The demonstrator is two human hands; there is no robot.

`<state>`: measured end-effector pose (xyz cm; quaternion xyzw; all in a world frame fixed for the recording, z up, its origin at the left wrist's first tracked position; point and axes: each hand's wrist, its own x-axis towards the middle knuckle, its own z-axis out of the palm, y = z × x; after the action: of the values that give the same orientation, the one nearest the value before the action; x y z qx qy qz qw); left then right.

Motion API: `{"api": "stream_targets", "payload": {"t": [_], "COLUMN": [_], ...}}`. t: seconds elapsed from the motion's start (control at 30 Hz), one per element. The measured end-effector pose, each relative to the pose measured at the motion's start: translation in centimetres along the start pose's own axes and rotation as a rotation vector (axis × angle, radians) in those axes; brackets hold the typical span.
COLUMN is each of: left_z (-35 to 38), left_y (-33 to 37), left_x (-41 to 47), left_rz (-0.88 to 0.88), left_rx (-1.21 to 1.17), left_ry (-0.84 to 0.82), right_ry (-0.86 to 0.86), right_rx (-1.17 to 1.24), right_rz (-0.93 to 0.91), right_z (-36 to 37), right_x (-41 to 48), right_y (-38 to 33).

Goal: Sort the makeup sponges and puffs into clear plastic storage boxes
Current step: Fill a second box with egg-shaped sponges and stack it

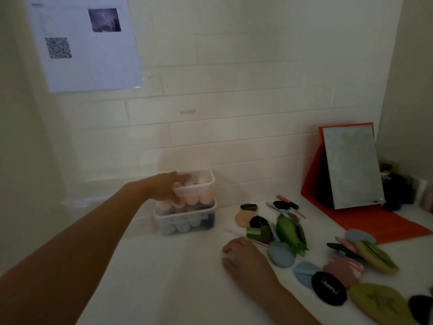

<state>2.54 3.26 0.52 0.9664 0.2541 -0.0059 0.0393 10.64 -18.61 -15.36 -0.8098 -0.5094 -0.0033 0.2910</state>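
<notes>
Two boxes (187, 221) stacked; left hand (164, 187) grips upper box (201, 184).

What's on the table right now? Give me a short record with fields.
boxes: top box on bottom box, both clear, sponges inside
left hand: holds top box at its left corner
right hand: rests on table, holding nothing seen
puffs: loose on table, right of boxes
mirror: stands at back right
</notes>
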Motion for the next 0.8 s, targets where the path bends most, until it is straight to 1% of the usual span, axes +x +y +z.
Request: {"api": "stream_targets", "payload": {"t": [0.17, 0.23, 0.3, 0.37, 0.4, 0.43, 0.53, 0.57, 0.6, 0.63, 0.67, 0.73, 0.77, 0.8], "left_z": [0.6, 0.2, -0.6, -1.3, -1.4, -1.2, 0.9, 1.6, 2.1, 2.4, 2.3, 2.0, 1.8, 1.6], "left_y": [0.0, -0.8, -2.3, -4.4, -5.6, -6.8, -10.1, -10.9, -11.6, -12.0, -12.4, -12.9, -13.0, -13.0], "left_x": [-1.3, -1.9, -2.8, -3.8, -4.1, -4.5, -5.6, -5.8, -6.1, -6.4, -6.5, -6.6, -6.6, -6.7], "left_rz": [0.017, -0.008, -0.023, -0.072, -0.113, -0.159, -0.318, -0.354, -0.375, -0.381, -0.374, -0.313, -0.272, -0.237], "left_rx": [-0.061, -0.104, -0.199, -0.295, -0.287, -0.241, -0.049, 0.029, 0.105, 0.168, 0.198, 0.172, 0.153, 0.150], "left_ry": [0.135, 0.260, 0.439, 0.532, 0.525, 0.473, 0.211, 0.152, 0.137, 0.172, 0.244, 0.426, 0.490, 0.519], "right_ry": [0.008, 0.001, 0.008, 0.009, 0.007, 0.007, 0.017, 0.015, 0.011, 0.008, 0.008, 0.015, 0.015, 0.014], "right_rx": [0.002, 0.001, 0.007, 0.005, 0.000, -0.004, -0.006, -0.007, -0.007, -0.007, -0.005, 0.007, 0.012, 0.017], "right_rz": [-0.008, -0.011, -0.008, -0.007, -0.006, -0.008, -0.019, -0.020, -0.017, -0.015, -0.012, -0.011, -0.012, -0.009], "right_z": [-0.1, -0.2, -0.2, -0.1, -0.1, 0.0, 0.0, 0.0, -0.1, -0.1, -0.1, 0.0, 0.0, 0.1], "right_x": [-0.4, -0.4, -0.3, -0.3, -0.3, -0.3, -0.2, -0.2, -0.3, -0.3, -0.3, -0.3, -0.3, -0.3], "right_y": [-0.2, -0.2, -0.1, -0.1, 0.0, 0.0, 0.0, -0.1, -0.1, -0.1, -0.1, 0.0, 0.1, 0.1]}}
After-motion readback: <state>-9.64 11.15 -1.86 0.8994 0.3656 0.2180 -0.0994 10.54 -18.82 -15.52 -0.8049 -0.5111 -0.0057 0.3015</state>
